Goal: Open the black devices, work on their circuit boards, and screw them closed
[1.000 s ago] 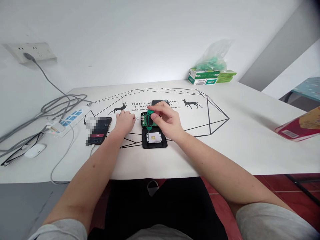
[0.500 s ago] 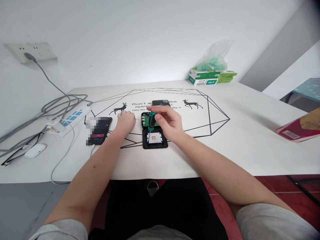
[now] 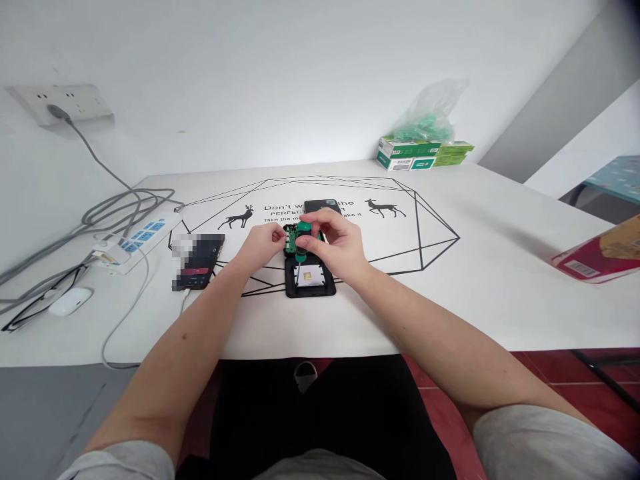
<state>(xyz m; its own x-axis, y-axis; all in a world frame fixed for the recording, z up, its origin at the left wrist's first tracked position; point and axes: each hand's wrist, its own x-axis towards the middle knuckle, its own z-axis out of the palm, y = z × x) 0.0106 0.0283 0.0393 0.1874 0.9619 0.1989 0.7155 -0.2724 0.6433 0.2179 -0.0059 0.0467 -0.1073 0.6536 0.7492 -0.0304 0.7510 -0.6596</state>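
Note:
My right hand [image 3: 343, 245] is closed around a green-and-black screwdriver [image 3: 301, 248], held nearly upright with its shaft pointing down. Below it lies an open black plastic case half [image 3: 311, 292], in which a silvery-white plate [image 3: 318, 275] with a small gold square rests. Behind that half sits a green circuit board [image 3: 291, 240] in a black housing, partly covered by the screwdriver and my right hand. My left hand [image 3: 263, 243] is at the board's left edge, thumb and fingertips pinched together; whatever is between them is too small to make out.
A dark phone-like device [image 3: 320, 203] lies behind the board. To the left are a phone [image 3: 206, 260], a power strip [image 3: 153, 233] with cables, glasses [image 3: 30, 313] and a white earbud case [image 3: 71, 301]. Green boxes [image 3: 410, 152] stand at the back, a red package [image 3: 595, 257] at right.
My left hand has moved right from the bare tabletop to the board's edge, its fingers now pinched. The screwdriver stays in my right hand, tip at about the same place.

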